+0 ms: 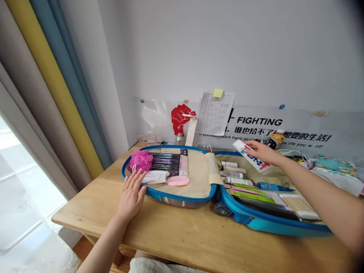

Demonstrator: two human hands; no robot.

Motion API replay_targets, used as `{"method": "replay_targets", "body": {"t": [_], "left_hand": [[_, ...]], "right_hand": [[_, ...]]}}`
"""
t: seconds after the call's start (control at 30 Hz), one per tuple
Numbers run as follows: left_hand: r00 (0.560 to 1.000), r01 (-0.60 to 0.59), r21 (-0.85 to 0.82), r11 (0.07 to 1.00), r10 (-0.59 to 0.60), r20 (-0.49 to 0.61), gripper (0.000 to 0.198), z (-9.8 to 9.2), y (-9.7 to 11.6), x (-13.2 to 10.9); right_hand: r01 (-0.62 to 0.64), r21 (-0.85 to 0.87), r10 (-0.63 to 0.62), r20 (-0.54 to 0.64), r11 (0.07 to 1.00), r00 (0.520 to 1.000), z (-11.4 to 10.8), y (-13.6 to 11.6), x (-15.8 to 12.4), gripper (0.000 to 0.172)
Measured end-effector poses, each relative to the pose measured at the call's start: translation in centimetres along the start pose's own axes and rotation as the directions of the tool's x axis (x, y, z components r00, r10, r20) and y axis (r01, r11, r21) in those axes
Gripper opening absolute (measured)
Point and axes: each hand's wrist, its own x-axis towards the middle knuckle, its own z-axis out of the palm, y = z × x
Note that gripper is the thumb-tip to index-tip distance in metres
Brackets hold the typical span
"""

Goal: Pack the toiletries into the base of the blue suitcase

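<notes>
An opened blue suitcase (277, 226) lies on the wooden table, its two halves side by side. My right hand (261, 151) grips a white toothpaste tube (253, 159) with red and blue print above the right half. Below it lie small white-capped bottles (237, 181), a blue bottle (273, 186), green packets (253, 196) and a pack of cotton swabs (298, 206). My left hand (132, 193) rests with fingers stretched at the left half's rim. Near those fingertips are a magenta bath puff (141, 160), a white packet (155, 177), a pink oval case (178, 181) and a pack of dark toothbrushes (166, 163).
Behind the suitcase stand a small glass shaker (179, 138) and a drink bottle (277, 139). A colourful plastic package (335, 166) sits at the back right. The table's (85, 204) left edge lies near the striped curtain (54, 83). A paper sheet (215, 113) hangs on the wall.
</notes>
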Motion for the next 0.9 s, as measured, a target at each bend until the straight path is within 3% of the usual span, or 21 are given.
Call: {"method": "replay_targets", "body": {"t": [0.1, 0.17, 0.3, 0.4, 0.6, 0.77, 0.9], "left_hand": [[1.000, 0.004, -0.006, 1.000, -0.004, -0.001, 0.046, -0.1, 0.1, 0.0], [1.000, 0.012, -0.006, 1.000, -0.012, 0.008, 0.047, -0.2, 0.2, 0.1], [0.999, 0.033, -0.005, 0.999, -0.033, 0.037, 0.047, -0.4, 0.4, 0.2], [0.998, 0.033, -0.008, 0.999, -0.032, 0.045, 0.046, -0.5, 0.4, 0.2], [0.999, 0.016, -0.010, 1.000, -0.016, 0.037, 0.045, -0.3, 0.3, 0.1], [0.999, 0.017, -0.013, 1.000, -0.016, 0.044, 0.045, -0.3, 0.2, 0.1], [0.999, 0.023, -0.016, 1.000, -0.022, 0.041, 0.046, -0.2, 0.1, 0.1]], "right_hand": [[0.136, 0.100, -0.154, 0.204, 0.986, 0.967, 0.8, -6.8, 1.7, 0.045], [0.339, 0.172, -0.380, 0.414, 0.925, 0.827, 2.1, -12.1, 2.4, 0.049], [0.468, 0.203, -0.500, 0.514, 0.860, 0.696, 6.5, -21.6, 2.9, 0.044], [0.534, 0.172, -0.530, 0.553, 0.828, 0.643, 10.3, -26.4, 2.7, 0.040], [0.620, 0.083, -0.549, 0.566, 0.780, 0.615, 14.8, -30.4, 2.1, 0.045], [0.636, 0.050, -0.548, 0.562, 0.770, 0.619, 15.9, -30.8, 1.8, 0.053], [0.643, 0.062, -0.549, 0.587, 0.763, 0.595, 15.9, -30.5, 1.6, 0.046]]}}
